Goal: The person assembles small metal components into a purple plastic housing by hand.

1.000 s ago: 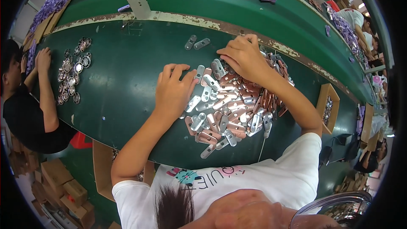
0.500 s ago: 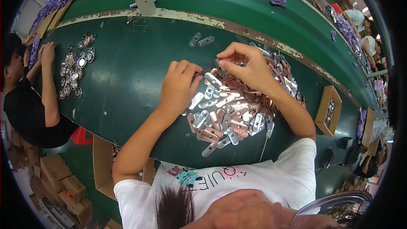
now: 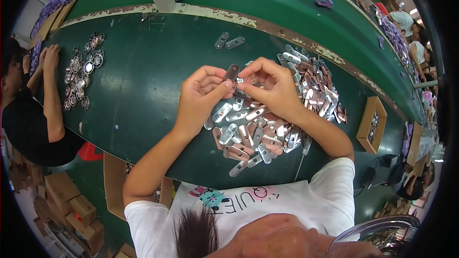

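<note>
My left hand (image 3: 201,96) pinches an oblong metal plate (image 3: 232,72) with rounded ends, its dark face up. Close beside it, my right hand (image 3: 274,88) has thumb and forefinger closed at the plate's right edge, around a small shiny piece (image 3: 239,80) too small to name. Both hands are raised over the left part of a loose heap of similar oblong plates (image 3: 272,127), some silver and some copper-toned, many with a small square hole. Two more silver plates (image 3: 234,43) lie apart on the table, beyond my hands.
A green conveyor belt (image 3: 248,2) runs beyond the table's worn edge, carrying purple pieces (image 3: 324,3). A cardboard tray of small parts (image 3: 371,124) stands at right. Round metal rings (image 3: 79,79) lie at left near a co-worker (image 3: 36,114). An open carton (image 3: 114,186) sits below my left arm.
My hands have come together, the right moving down and the left up slightly. The oblong plate now shows clearly between them. Purple pieces on the belt have shifted right.
</note>
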`<state>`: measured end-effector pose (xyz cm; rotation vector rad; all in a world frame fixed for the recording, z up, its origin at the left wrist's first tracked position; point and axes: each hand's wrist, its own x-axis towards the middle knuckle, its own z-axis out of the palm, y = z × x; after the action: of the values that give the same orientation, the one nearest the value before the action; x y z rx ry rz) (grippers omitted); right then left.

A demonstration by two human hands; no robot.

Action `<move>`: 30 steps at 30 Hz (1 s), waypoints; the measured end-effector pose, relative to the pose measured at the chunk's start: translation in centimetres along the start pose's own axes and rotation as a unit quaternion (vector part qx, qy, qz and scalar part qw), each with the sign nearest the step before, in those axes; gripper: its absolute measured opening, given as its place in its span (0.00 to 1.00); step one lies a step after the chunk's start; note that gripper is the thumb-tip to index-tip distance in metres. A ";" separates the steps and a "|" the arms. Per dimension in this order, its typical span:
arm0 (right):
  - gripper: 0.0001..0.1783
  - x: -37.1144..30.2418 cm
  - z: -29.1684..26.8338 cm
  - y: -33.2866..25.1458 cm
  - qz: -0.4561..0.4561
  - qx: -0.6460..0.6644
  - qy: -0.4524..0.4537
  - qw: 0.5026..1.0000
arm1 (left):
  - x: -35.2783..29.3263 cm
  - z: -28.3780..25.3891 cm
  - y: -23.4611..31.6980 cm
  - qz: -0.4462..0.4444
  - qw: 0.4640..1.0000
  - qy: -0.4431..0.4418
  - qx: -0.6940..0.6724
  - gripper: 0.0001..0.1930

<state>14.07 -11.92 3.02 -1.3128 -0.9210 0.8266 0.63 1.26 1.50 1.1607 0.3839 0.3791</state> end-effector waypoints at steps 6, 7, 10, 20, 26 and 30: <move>0.11 0.1 -0.3 0.9 -0.021 -0.028 0.018 0.999 | 0.0 0.2 -0.3 -0.028 1.000 0.002 -0.012 0.09; 0.11 -0.1 -0.2 0.5 -0.022 -0.046 0.011 0.999 | -0.1 0.2 -0.3 -0.031 0.999 0.002 -0.012 0.09; 0.11 -0.4 -0.1 0.7 -0.040 -0.061 0.005 0.997 | -0.4 0.1 -0.4 -0.024 1.000 0.006 -0.011 0.09; 0.11 -0.4 -0.2 0.8 -0.062 -0.139 0.034 0.988 | -0.3 0.3 -0.8 0.009 1.000 0.028 0.006 0.10; 0.08 -0.5 0.4 0.6 -0.068 -0.120 0.074 0.988 | -0.4 0.1 -1.2 0.027 0.999 0.031 0.024 0.08; 0.07 -0.1 -0.3 1.7 -0.119 -0.152 0.077 0.978 | -0.1 -0.5 -1.2 0.095 0.983 0.044 0.153 0.08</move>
<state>14.31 -11.99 1.33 -1.4704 -1.0842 0.4028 0.40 1.14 0.26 1.4909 0.4192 0.5539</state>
